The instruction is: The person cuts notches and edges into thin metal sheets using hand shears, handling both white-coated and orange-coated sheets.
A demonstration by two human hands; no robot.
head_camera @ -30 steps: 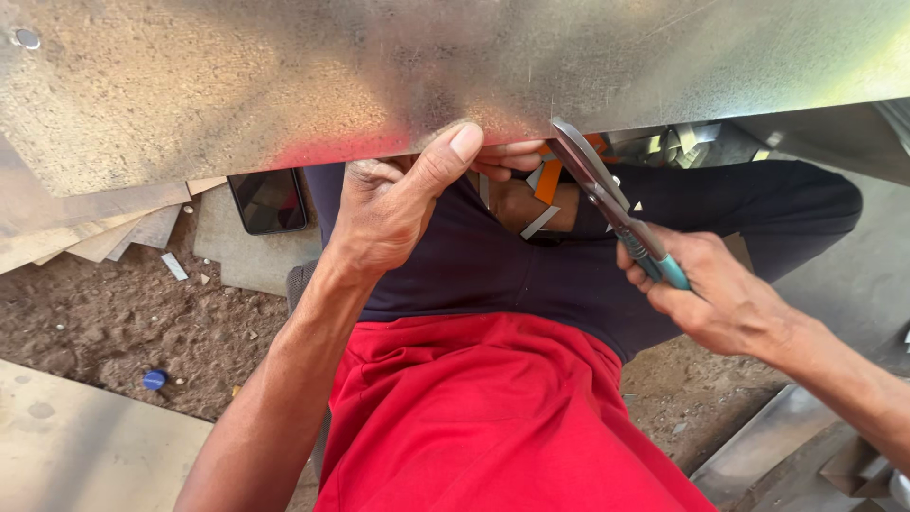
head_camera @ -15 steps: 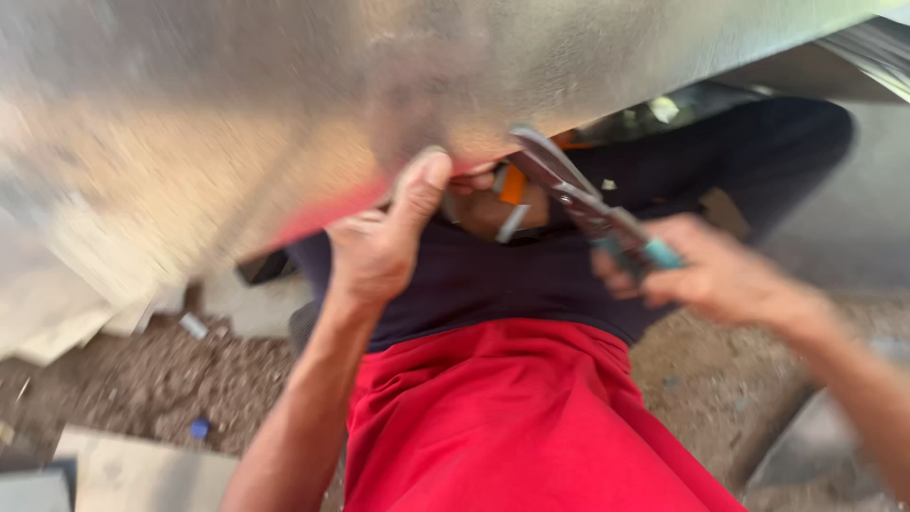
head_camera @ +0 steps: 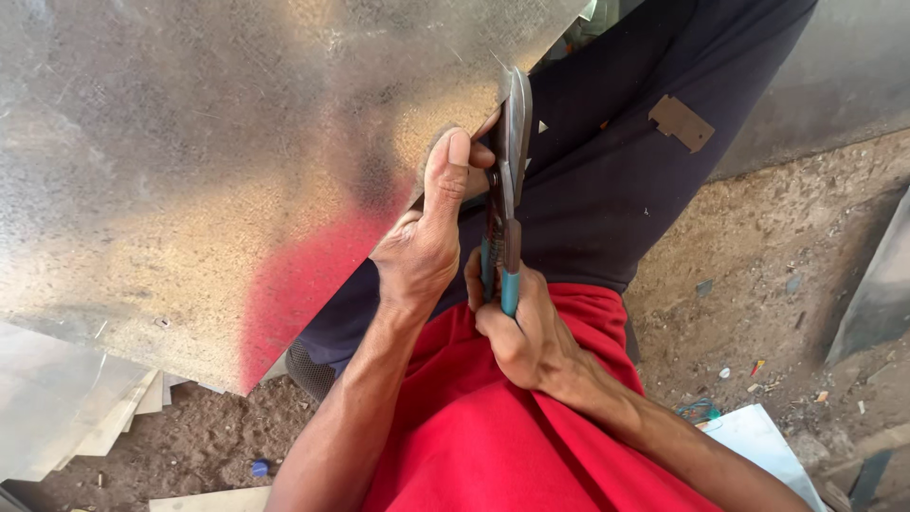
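We noted the left hand (head_camera: pixel 422 242) at the lower edge of the galvanised metal sheet (head_camera: pixel 190 171), thumb stretched up flat against the sheet's face and the other fingers curled under the edge, pinching the metal between them. The right hand (head_camera: pixel 526 327) was wrapped around the teal-sleeved handles of the tin snips (head_camera: pixel 507 190), fingers pressed together in a fist about both grips. The snips stood nearly upright, blades pointing away from the body and meeting the sheet's edge just beside the left thumb; we could not tell how far the blades were parted. Against the frame of a second before, the two hands had drawn together: then the right hand held the snips well out to the right at a slant, and now it sat just beside the left wrist, close over the red shirt (head_camera: pixel 493 427). The sheet had swung too, its edge running steeply up to the right where earlier it lay almost level across the top of the view, and the red reflection on it now sat lower and nearer the left forearm. The dark trouser leg (head_camera: pixel 616 161) crossed behind the snips, with a brown patch (head_camera: pixel 681 122) on it. Bare earth (head_camera: pixel 749 275) and scraps of sheet lay around.
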